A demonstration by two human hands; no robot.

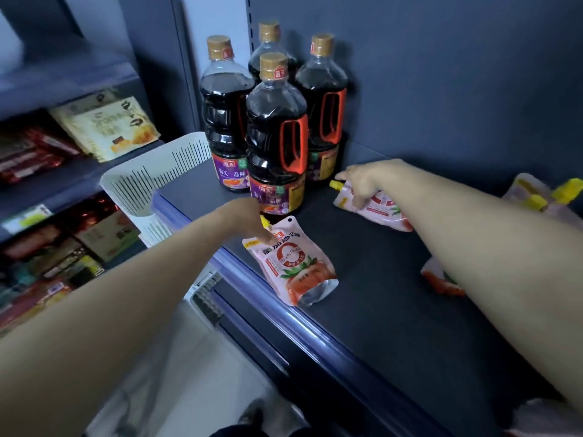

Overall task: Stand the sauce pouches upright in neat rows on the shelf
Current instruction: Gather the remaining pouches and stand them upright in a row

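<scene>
The near pouch (pixel 291 266) lies flat on the dark shelf (pixel 362 310), close to the shelf's blue front rail, its printed face up and its silver base toward the camera. The left hand (pixel 247 220) reaches down onto its top edge, fingertips close together on the corner by the yellow spout. The hand covers most of that spout, and whether the fingers pinch or only touch cannot be told.

Farther back, the far pouch (pixel 378 212) also lies on its side, just beside the bottles. The right hand (pixel 362 182) grips its upper end, fingers curled over the top with the thumb by the yellow spout.

A third pouch (pixel 441 283) shows only as a red-and-white corner from under the right forearm; the rest is hidden. At the right edge a heap of pouches (pixel 536 193) is blurred and cut off by the frame. Yellow caps show there, but how many pouches there are cannot be counted. That makes three separate pouches plus the heap, and none stands upright.

Four dark sauce bottles (pixel 276 137) with tan caps stand in a tight cluster at the back left of the shelf, two showing orange-red handles. One white slotted basket (pixel 151 178) sits off the shelf's left end. Beyond it, neighbouring shelves hold packets (pixel 107 127) too smeared to read.
</scene>
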